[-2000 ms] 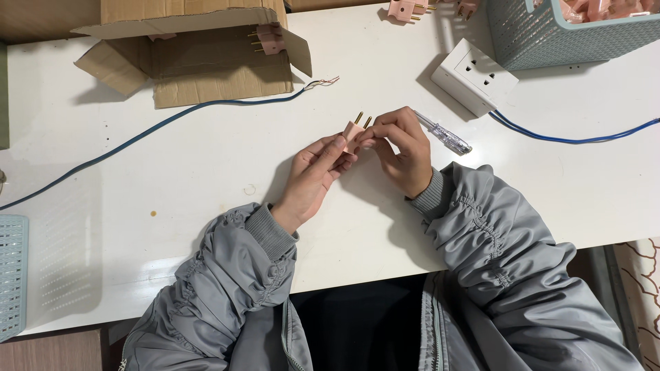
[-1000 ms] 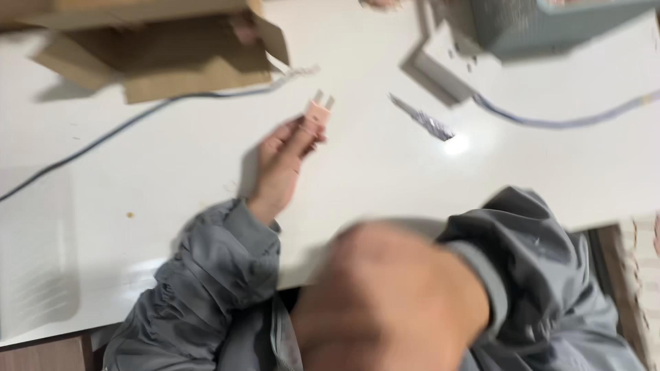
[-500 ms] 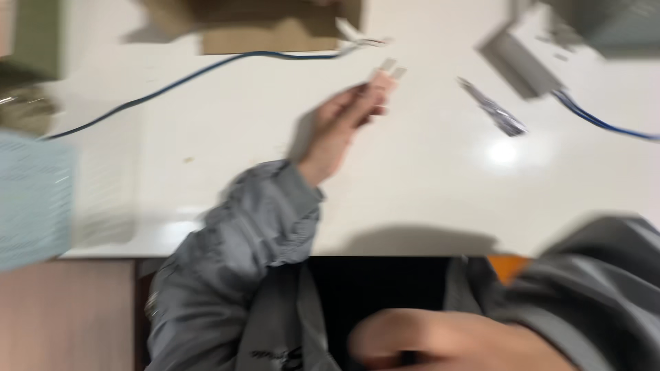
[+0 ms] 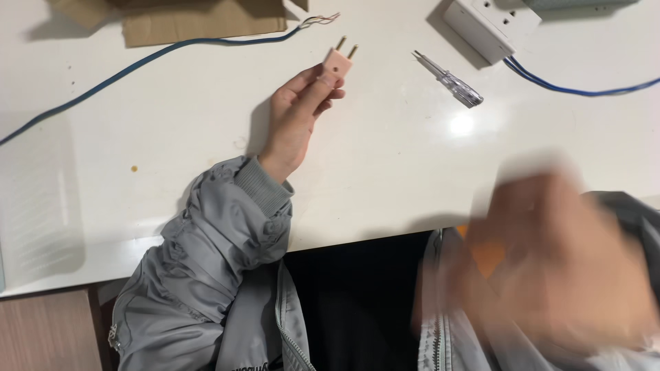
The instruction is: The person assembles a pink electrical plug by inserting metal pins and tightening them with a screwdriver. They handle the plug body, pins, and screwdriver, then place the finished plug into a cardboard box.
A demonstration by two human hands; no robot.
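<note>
White tabletop [image 4: 385, 172] carries everything, one surface serving as a bench. One flattened cardboard box [image 4: 199, 20] lies at the far edge, clear of the hands. Two blue cables: one [image 4: 137, 65] ending in bared wires near the plug, one [image 4: 577, 88] running from the single white socket block [image 4: 489, 26]. Right hand [image 4: 550, 268] is one blur close to the camera, its grip impossible to tell. Left hand [image 4: 295, 117] pinches one pink two-pin plug [image 4: 337, 63], pins up for access. One clear-handled screwdriver [image 4: 448, 80] lies within reach
</note>
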